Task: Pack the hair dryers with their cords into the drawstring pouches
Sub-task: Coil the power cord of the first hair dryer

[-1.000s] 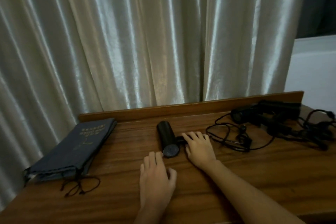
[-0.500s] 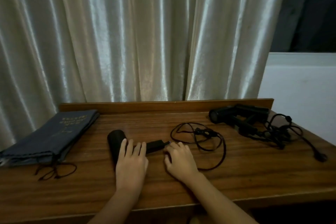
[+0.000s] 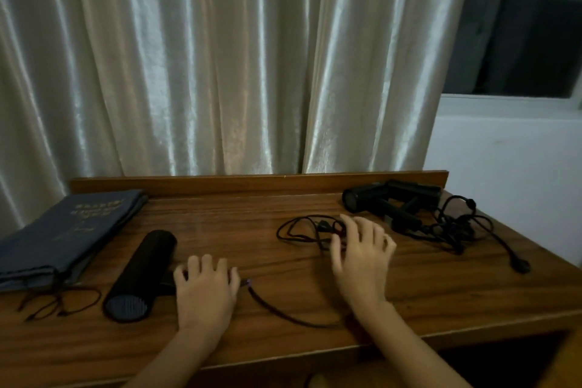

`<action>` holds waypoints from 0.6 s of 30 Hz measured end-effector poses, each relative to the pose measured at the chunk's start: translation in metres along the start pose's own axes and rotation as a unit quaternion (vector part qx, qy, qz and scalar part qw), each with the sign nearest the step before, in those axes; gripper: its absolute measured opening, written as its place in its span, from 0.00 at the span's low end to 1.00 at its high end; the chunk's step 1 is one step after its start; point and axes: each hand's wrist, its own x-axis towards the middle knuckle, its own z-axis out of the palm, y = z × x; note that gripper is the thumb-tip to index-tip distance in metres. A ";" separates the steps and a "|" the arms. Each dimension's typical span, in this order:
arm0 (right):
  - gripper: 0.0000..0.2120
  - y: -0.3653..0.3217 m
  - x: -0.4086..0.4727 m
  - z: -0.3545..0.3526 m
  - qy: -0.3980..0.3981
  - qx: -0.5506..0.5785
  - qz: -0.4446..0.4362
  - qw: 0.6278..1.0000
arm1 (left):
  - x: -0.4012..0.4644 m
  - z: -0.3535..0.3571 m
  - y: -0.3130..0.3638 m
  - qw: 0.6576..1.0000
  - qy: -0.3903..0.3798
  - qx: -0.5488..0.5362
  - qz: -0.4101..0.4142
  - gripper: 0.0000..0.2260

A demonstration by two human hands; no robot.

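A black hair dryer (image 3: 140, 274) lies on the wooden table (image 3: 283, 309), its grille end toward me. My left hand (image 3: 204, 290) lies over its handle with the fingers curled down around it. The dryer's cord (image 3: 283, 315) runs out from under that hand and curves right to a loose coil (image 3: 299, 230). My right hand (image 3: 362, 258) hovers on the coil with fingers spread, touching the loops. Folded navy drawstring pouches (image 3: 69, 230) are stacked at the left, their strings (image 3: 59, 302) trailing toward me.
More black hair dryers (image 3: 390, 201) sit at the back right with tangled cords (image 3: 456, 230) and a plug (image 3: 519, 264) near the right edge. A low wooden rail (image 3: 252, 181) backs the table, with a pale curtain (image 3: 220, 72) behind it.
My left hand slid from the dryer's barrel onto its handle. My right hand left the handle end and reached right to the cord coil. The view shifted right.
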 end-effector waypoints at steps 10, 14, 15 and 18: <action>0.30 0.001 -0.013 0.030 -0.258 0.086 0.125 0.954 | -0.001 0.008 0.001 0.984 0.047 -0.146 0.092 0.05; 0.40 0.004 0.006 0.047 -0.302 0.060 0.224 0.924 | -0.001 0.003 0.004 0.984 0.032 -0.154 0.082 0.08; 0.38 0.004 0.011 0.051 -0.292 0.069 0.249 0.921 | 0.000 0.003 0.005 0.984 0.027 -0.155 0.078 0.08; 0.38 0.007 0.025 0.063 -0.202 0.123 0.344 0.909 | 0.000 0.005 0.004 0.986 0.022 -0.150 0.071 0.07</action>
